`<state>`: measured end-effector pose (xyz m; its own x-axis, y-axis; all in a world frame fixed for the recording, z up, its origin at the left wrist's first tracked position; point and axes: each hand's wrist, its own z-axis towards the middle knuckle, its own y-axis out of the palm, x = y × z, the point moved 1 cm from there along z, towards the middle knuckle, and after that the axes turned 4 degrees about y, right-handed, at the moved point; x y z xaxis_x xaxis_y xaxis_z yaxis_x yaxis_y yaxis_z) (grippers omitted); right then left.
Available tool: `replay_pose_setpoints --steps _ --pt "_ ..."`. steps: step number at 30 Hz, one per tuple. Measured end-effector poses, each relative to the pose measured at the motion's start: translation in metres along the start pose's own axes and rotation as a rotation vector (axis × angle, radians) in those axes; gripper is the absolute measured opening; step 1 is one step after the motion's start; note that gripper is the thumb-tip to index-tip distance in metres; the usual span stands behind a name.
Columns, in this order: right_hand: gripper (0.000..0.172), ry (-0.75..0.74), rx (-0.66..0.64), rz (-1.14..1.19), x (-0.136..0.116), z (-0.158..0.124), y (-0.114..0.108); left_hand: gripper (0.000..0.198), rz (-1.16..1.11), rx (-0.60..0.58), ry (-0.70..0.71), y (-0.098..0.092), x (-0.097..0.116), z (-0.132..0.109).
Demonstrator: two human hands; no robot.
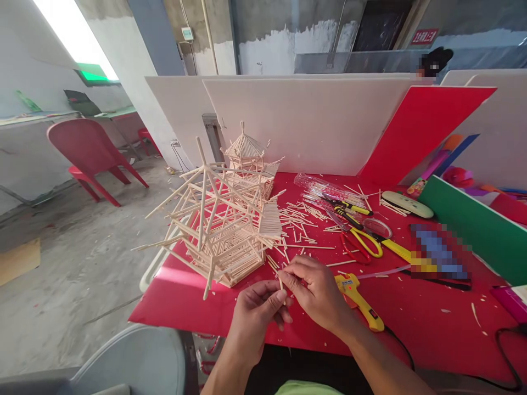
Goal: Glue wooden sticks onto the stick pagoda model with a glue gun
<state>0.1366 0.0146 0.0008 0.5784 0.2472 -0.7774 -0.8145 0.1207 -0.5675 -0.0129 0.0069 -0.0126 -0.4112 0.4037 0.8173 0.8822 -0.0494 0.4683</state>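
Near the front edge of the red tabletop (313,329), my left hand (257,310) and my right hand (317,291) meet on a short, thin wooden stick (281,283). The thumb and fingers of both hands are pinched on it; part of it is hidden behind them. Just beyond my left hand stands an open-framed pavilion model (236,255) built of wooden sticks. A second stick model with a pointed roof (246,147) rises behind it. To the right of my right hand lies a yellow glue gun (360,302).
Loose stick pieces (296,219) are scattered beyond my hands. Yellow-handled pliers (366,241), red-handled cutters (354,249) and a clear plastic package (325,189) lie farther right. A green board (473,225) borders the right side, a white panel (313,126) the back. A grey stool (135,356) stands left.
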Motion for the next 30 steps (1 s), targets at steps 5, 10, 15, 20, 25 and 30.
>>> replay_pose_setpoints --steps 5,10,15,20,25,30 --pt "0.025 0.099 -0.058 0.142 0.004 -0.005 -0.001 0.038 -0.081 0.097 0.086 -0.002 0.0 0.003" --pt "0.029 0.062 -0.226 0.199 -0.003 -0.008 -0.005 0.034 -0.042 0.013 0.095 -0.003 -0.001 0.001" --pt "0.034 0.076 0.134 0.038 0.004 -0.009 -0.012 0.04 0.009 -0.034 0.122 -0.002 0.003 -0.005" --pt "0.039 0.113 0.337 -0.091 0.039 -0.015 -0.043 0.032 0.011 0.055 0.071 -0.006 0.005 -0.007" --pt "0.023 0.27 0.172 -0.312 0.077 -0.016 -0.068 0.038 -0.068 0.181 0.025 -0.004 0.002 -0.001" --pt "0.018 0.145 0.002 -0.223 0.056 -0.002 -0.065 0.043 -0.193 0.184 -0.007 0.005 0.001 0.004"
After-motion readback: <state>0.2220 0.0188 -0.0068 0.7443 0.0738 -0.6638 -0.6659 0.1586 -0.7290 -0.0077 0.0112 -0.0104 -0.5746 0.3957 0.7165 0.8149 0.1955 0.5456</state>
